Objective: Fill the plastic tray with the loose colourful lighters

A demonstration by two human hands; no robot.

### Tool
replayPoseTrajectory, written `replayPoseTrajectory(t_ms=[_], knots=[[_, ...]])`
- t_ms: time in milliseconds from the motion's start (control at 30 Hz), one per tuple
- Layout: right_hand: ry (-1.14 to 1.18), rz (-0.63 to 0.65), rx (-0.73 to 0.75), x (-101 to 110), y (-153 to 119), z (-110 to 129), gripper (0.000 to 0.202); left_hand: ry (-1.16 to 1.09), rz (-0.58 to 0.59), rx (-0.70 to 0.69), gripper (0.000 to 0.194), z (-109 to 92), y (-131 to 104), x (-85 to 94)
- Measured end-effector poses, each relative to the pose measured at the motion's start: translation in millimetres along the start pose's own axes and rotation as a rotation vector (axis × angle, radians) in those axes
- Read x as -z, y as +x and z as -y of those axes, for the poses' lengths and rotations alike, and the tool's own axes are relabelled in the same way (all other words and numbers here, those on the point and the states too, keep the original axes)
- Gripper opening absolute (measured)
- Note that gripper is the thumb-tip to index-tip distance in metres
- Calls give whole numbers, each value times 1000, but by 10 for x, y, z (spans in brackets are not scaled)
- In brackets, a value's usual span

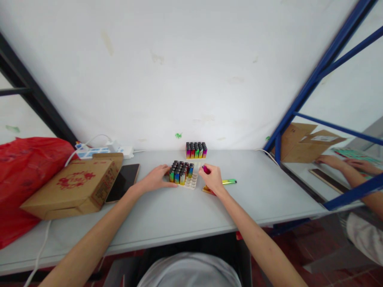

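A white tray (pixel 190 184) with round-edged slots stands mid-table, its left part filled with upright black-topped lighters (pixel 180 173) in shiny rainbow colours. Empty slots show at its right. My left hand (pixel 158 177) grips the tray's left side, thumb at the front and fingers behind. Just right of the tray, my right hand (pixel 212 177) pinches a purple lighter (pixel 206 169), mostly covered by the fingers. Under and beside that hand lie loose lighters, among them a yellow-green lighter (pixel 229 181) and an orange one (pixel 207 189) partly hidden by the wrist.
Behind stands a full block of lighters (pixel 196 150) near the wall. To the left are a cardboard box (pixel 72 185), a dark tablet-like slab (pixel 123 182), a power strip (pixel 127 152) and a red bag (pixel 22 179). A blue frame (pixel 302 91) separates another person's hands (pixel 332 161) at right.
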State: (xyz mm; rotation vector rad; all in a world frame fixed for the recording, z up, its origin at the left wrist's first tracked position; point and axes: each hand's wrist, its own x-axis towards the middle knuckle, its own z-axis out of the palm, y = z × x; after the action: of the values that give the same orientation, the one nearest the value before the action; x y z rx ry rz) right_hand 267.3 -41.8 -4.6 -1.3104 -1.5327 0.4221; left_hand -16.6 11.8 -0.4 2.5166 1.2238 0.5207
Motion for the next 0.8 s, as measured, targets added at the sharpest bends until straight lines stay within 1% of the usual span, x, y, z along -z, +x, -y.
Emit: replayPoseTrajectory(t_ms=[167, 267, 367, 433, 500, 667, 800], knots=[[-22, 39, 36, -4, -6, -29, 52, -3, -13, -11, 67, 33, 3, -26], [24, 120, 74, 14, -18, -16, 46, 6, -1, -15, 67, 37, 5, -27], [18, 160, 184, 36, -34, 16, 40, 8, 1, -27, 68, 35, 5, -24], [-54, 152, 282, 46, -44, 34, 41, 10, 8, -30, 70, 30, 4, -24], [-130, 177, 331, 48, -54, 40, 45, 14, 16, -27, 72, 24, 1, -25], [-193, 256, 261, 24, -58, 6, 48, 1, 10, -14, 72, 16, -4, -30], [-234, 308, 264, 4, -58, -19, 42, -10, 9, -4, 71, 14, -1, -26]])
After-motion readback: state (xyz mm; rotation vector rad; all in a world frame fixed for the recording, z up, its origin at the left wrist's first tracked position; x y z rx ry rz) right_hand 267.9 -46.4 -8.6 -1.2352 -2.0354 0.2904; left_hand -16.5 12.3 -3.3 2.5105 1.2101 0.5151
